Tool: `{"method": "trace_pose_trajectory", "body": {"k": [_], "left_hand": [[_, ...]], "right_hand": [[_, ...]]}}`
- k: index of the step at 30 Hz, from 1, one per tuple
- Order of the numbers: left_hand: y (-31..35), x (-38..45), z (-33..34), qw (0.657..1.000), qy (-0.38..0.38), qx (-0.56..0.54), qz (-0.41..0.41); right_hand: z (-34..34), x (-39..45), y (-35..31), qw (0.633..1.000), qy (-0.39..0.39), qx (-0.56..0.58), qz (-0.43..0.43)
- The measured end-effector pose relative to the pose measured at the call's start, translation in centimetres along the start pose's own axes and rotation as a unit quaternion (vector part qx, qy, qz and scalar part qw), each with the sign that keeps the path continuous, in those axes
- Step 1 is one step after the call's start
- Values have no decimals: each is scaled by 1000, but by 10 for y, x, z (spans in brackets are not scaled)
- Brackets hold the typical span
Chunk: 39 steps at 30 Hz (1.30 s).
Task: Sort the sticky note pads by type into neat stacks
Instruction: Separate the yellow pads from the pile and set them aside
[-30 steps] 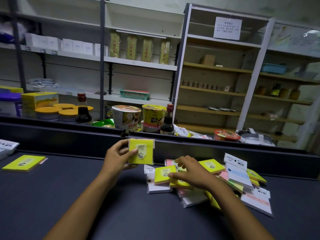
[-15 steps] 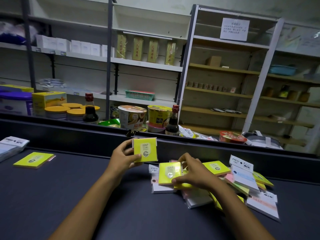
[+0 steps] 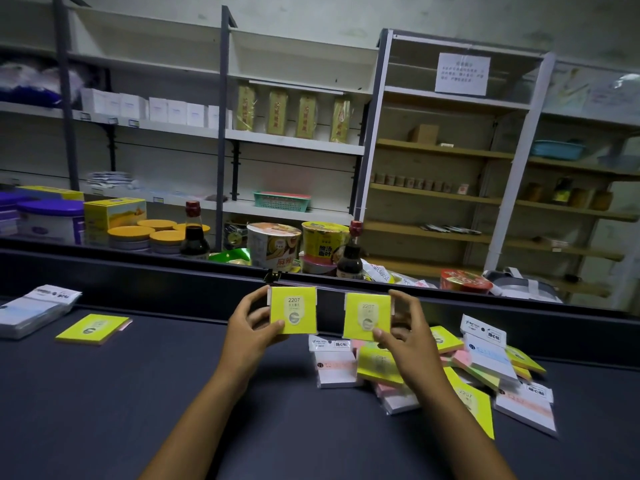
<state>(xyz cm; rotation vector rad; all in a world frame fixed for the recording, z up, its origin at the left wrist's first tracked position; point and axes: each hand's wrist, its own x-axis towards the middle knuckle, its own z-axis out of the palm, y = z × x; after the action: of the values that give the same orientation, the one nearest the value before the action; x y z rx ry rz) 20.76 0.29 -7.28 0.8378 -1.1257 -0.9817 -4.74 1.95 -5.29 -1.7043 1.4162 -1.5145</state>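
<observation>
Side by side above a dark matte counter (image 3: 145, 393), the left hand (image 3: 251, 329) and right hand (image 3: 403, 336) each pinch an upright square yellow pad (image 3: 293, 314) (image 3: 367, 316), a loose pile of pads (image 3: 485, 368) at 4 o'clock.

Both raised sticky note pads (image 3: 293, 314) (image 3: 367, 317) are yellow-green with pale oval labels; the table (image 3: 173, 393) is dark grey.

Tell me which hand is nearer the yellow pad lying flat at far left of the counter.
Left. The left hand holds a pad up mid-counter, well right of the flat yellow pad. The right hand is farther right, above the unsorted pile.
</observation>
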Motion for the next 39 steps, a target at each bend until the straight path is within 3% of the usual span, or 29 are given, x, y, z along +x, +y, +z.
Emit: {"method": "trace_pose_trajectory", "body": {"k": [6, 24, 39], "left_hand": [[24, -20, -46, 999, -5, 16, 35], [80, -48, -213, 995, 28, 21, 90], [89, -13, -317, 982, 122, 132, 60]], "right_hand": [[37, -30, -27, 995, 20, 91, -25], [155, -92, -116, 995, 12, 80, -52], [276, -46, -141, 984, -78, 142, -79]]}}
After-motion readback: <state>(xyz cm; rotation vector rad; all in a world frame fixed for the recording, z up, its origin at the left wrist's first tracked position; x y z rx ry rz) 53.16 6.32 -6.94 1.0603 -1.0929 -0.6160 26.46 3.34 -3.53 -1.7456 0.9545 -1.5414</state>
